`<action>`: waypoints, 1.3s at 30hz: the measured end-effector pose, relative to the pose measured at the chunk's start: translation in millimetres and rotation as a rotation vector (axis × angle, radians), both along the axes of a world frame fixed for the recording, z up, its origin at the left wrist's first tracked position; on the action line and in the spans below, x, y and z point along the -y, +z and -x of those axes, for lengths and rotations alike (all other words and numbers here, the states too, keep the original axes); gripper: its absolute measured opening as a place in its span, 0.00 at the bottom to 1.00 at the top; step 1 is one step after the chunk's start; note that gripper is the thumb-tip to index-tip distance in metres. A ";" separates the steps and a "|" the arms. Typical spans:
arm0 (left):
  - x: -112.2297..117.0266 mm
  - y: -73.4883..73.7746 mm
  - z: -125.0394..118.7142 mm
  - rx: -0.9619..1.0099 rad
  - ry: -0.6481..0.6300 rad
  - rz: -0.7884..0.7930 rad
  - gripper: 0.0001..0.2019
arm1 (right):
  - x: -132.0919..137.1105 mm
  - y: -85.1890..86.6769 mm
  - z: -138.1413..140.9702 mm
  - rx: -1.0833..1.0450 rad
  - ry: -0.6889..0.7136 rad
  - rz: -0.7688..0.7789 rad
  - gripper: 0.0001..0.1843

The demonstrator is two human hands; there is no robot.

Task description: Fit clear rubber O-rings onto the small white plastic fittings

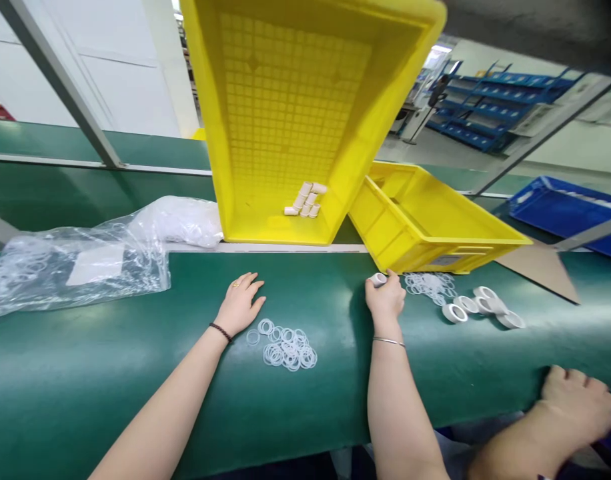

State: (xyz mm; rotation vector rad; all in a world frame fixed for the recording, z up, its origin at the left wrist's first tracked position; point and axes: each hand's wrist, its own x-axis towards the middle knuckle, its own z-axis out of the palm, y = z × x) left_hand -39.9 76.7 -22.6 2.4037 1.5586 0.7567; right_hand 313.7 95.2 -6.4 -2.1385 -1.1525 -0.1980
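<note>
My left hand [241, 301] rests on the green tabletop with its fingers apart and nothing in them. Just below and right of it lies a loose pile of thin translucent rings [290, 348]. Closed around a short white cylindrical fitting [378, 279], my right hand [386, 297] is near the front corner of the lower yellow bin [415, 250]. Several white cylindrical fittings [305, 200] lie at the bottom of the tilted yellow bin [295, 100], which stands ahead of me.
Beyond my right hand are a second ring pile [433, 287] and several wide white rings [455, 313]. Clear plastic bags [95, 260] lie at the left. A co-worker's hand [578, 403] is at the lower right. A blue bin [570, 207] and cardboard [545, 273] lie farther right.
</note>
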 end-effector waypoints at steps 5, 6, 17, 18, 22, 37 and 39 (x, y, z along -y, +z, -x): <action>0.0 0.2 0.1 0.036 0.006 0.028 0.16 | 4.9 12.5 50.5 0.113 0.382 -0.265 0.23; -0.1 -0.2 0.2 0.040 0.008 0.029 0.16 | 8.5 15.5 68.2 0.083 0.609 -0.268 0.19; 0.8 2.6 -2.2 0.020 0.007 0.002 0.16 | 42.2 3.9 164.3 -0.093 1.500 0.218 0.08; 0.5 2.6 -2.2 0.020 0.009 -0.001 0.16 | 41.4 2.4 163.8 -0.123 1.496 0.213 0.07; 2.6 1.0 -1.4 0.023 0.011 0.001 0.16 | 39.1 -0.3 161.5 -0.252 1.505 0.175 0.05; -173.5 120.5 -92.3 -0.181 -0.004 -0.137 0.28 | 16.9 -5.0 156.3 -0.782 1.349 0.086 0.04; -203.7 136.6 -112.3 -0.235 0.000 -0.159 0.30 | 16.8 -3.7 154.4 -0.798 1.348 0.095 0.03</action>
